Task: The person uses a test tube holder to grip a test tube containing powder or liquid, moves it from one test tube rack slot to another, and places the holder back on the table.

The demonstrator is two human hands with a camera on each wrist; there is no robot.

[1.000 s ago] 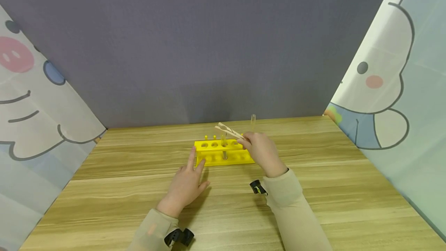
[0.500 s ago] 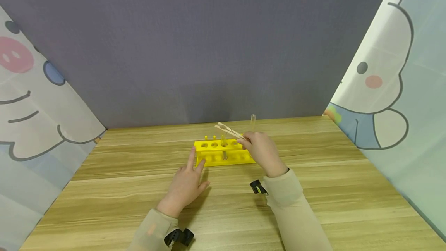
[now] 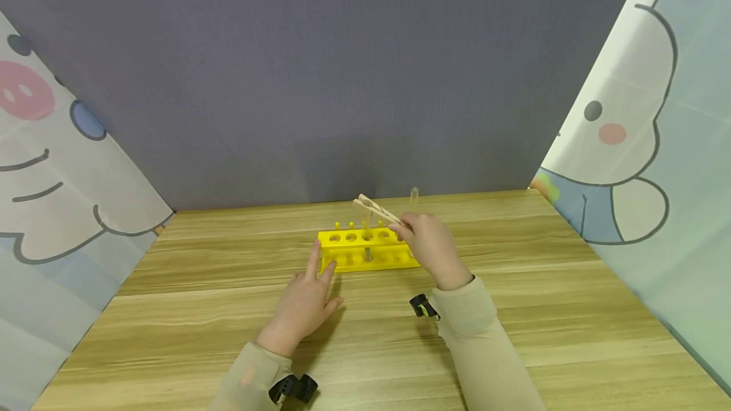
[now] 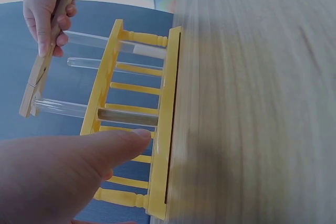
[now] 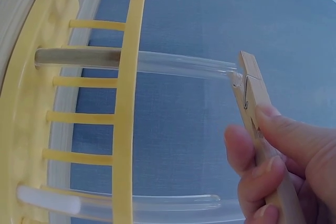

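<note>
A yellow test tube rack (image 3: 377,266) stands on the table. My left hand (image 3: 301,306) has its fingers spread, the fingertips at the rack's left end. The right hand (image 3: 432,249) grips a wooden test tube clamp (image 3: 381,211) above the rack. In the right wrist view, the clamp's jaws are at the mouth of a glass test tube (image 5: 178,65) with brownish-grey contents in its lower part. That tube stands upright in a middle hole, its lower end at the rack's base. I cannot tell whether the jaws pinch its rim.
Another test tube with white contents (image 4: 149,51) stands near the rack's right end. Beside it an empty tube (image 4: 84,63) sits upside down, rounded end up. Yellow pegs (image 3: 337,225) rise along the back. A grey panel (image 3: 342,81) is behind the table (image 3: 200,271).
The right hand has risen slightly, tipping the clamp's far end up above the rack, and a further yellow peg now shows below it. The left hand and the rack hold still.
</note>
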